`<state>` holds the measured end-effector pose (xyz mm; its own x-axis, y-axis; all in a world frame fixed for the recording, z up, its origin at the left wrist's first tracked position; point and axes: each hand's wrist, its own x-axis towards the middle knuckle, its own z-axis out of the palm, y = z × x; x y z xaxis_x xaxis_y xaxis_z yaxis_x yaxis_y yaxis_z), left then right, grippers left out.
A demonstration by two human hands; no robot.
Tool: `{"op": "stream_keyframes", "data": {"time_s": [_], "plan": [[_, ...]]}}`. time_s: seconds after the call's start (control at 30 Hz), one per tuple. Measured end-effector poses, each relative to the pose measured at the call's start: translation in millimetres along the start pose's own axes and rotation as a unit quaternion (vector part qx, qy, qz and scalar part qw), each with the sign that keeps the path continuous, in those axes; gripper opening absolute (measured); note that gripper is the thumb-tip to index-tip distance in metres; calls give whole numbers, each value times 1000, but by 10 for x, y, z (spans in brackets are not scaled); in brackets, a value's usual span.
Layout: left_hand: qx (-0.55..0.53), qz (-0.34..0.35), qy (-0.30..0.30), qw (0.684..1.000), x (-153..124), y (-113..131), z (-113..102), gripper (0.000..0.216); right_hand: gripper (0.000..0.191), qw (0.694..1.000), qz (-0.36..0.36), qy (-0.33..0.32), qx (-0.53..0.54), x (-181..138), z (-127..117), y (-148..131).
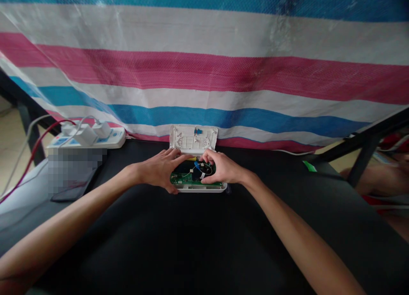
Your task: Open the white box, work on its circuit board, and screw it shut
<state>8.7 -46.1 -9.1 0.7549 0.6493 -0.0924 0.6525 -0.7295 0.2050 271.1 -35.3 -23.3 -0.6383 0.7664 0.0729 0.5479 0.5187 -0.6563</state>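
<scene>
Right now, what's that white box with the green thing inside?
It is a white plastic casing, opened and lying flat on the black table. Inside sits a green circuit board with thin blue, white and black wires. Its lid stands up behind, inner side showing. The left hand rests on its left end; the right hand touches the wires with its fingers.

Black table [204, 244]: opened white device [201, 187], centre; white cover [193, 139] upright behind; power strip [115, 138], dark slab [68, 193], left; green scrap [309, 166], right.

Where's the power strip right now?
In the head view, the power strip lies far left at the back of the table, against the striped tarp, left of the opened device.
</scene>
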Motion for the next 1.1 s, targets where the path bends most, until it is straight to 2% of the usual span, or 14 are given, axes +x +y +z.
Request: {"op": "stream_keyframes", "data": {"time_s": [0.53, 0.77, 1.1], "plan": [[-23, 11, 0, 1000, 38, -205, -8, 112, 52, 999, 1, 3, -54, 128, 5, -81], [-27, -3, -13, 1000, 45, -214, -19, 114, 50, 1000, 0, -3, -26, 148, -16, -77], [-32, -14, -22, 999, 46, -210, -37, 114, 52, 997, 21, -3, -72, 148, -19, -106]]}}
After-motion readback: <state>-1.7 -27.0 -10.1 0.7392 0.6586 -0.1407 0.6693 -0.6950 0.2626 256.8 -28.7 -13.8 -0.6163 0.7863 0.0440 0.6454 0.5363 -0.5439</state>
